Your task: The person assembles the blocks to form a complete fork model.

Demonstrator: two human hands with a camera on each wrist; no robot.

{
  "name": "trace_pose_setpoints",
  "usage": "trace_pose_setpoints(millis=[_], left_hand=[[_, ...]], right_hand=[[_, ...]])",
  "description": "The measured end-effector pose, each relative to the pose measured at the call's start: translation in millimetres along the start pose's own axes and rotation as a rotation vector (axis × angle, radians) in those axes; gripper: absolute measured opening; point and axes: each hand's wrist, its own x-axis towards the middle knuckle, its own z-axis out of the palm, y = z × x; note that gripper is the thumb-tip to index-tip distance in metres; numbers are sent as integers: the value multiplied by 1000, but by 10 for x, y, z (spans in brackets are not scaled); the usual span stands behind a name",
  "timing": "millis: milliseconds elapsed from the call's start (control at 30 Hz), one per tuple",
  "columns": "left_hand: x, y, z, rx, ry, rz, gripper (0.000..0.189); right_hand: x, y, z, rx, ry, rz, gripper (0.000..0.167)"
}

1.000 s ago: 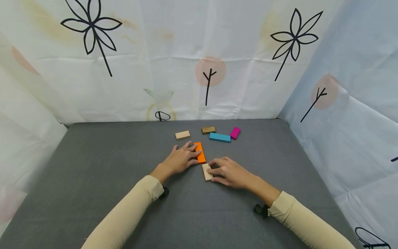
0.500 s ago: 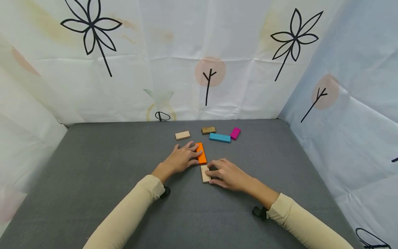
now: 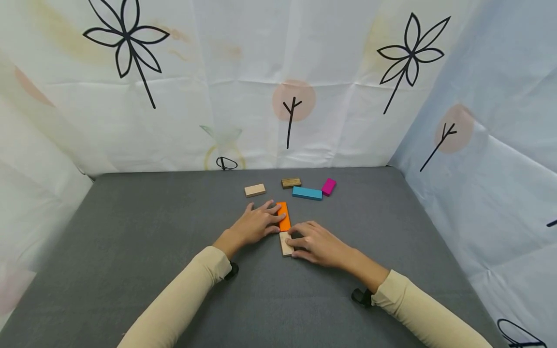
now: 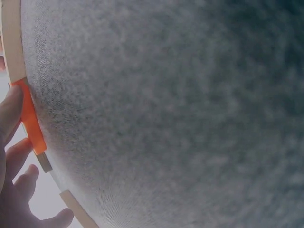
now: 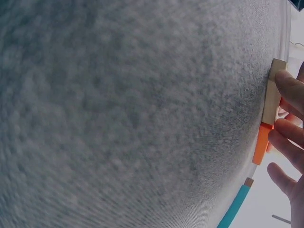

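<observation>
Biggest first: printed cloth backdrop (image 3: 235, 63) fills the top and both sides of the head view, gray counter (image 3: 122, 251) the lower middle. Beige sleeves (image 3: 178, 297) come in from lower left and lower right, with a dark wrist band (image 3: 232, 270) at each cuff.

Left hand (image 3: 250, 226), center of frame: fingers loosely spread, tips on the orange block, not wrapped round it. Right hand (image 3: 319, 243), just right of center: fingers bent, fingertips on the near pale block. Can't tell pinch from press.

Blocks, six total. Blue block (image 3: 307, 194), upper right of center, flat. Orange block (image 3: 285, 223), mid-frame, lengthwise away from the person, flat. Near pale block (image 3: 285, 251), right below it, same heading, end touching orange's near end; both wrist views agree on the joint.

Far pale block (image 3: 255, 190), above the left hand, off by itself. Brown block (image 3: 291, 183), just behind blue's left end. Magenta block (image 3: 329, 187), tilted, at blue's right end; contact unclear.

Progress, my read: one end-to-end pair is made, orange plus near pale, roughly in line. The other four aren't in that line. Containers: none in view; all blocks sit directly on the counter.
</observation>
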Motion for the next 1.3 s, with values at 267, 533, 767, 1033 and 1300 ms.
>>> trace_pose_setpoints(millis=[267,533,767,1033,1300], left_hand=[[-2,1,10,0,-6,3,49],[-15,5,16,14,-13,13,49],[-56,17,15,-3,-10,29,50],[-98,45,16,1,-21,36,50],[-117,54,14,0,-13,45,49]], right_hand=[[-4,-12,34,-13,31,0,34],[-16,-69,26,-27,34,9,34],[-25,-108,21,-25,11,19,35],[-55,-134,40,-15,21,3,34],[-66,-143,54,-20,39,-8,34]])
